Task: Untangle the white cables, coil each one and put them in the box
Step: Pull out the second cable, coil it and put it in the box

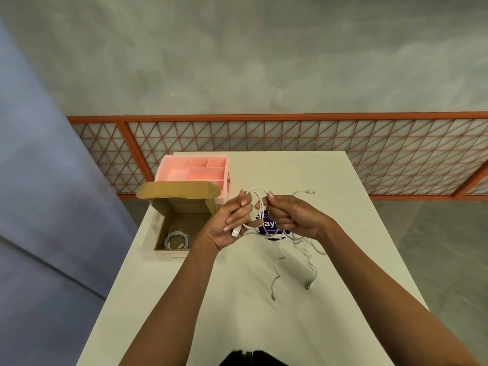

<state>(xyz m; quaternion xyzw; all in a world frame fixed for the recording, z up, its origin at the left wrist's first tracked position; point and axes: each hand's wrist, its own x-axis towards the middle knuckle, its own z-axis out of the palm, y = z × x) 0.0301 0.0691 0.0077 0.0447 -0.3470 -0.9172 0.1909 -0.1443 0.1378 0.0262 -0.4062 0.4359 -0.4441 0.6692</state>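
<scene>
Table [343, 260]: loose cable tails [276, 265] trail toward the near edge, their plugs lying apart. Above them, left hand [227, 225] grips a half-made cable loop [261, 203], a USB plug at its palm. Right hand [290, 217] pinches the loop's top. Left of the hands: open box [182, 204] holding one coil [175, 239]. Beyond it, pink tray [192, 170].
</scene>
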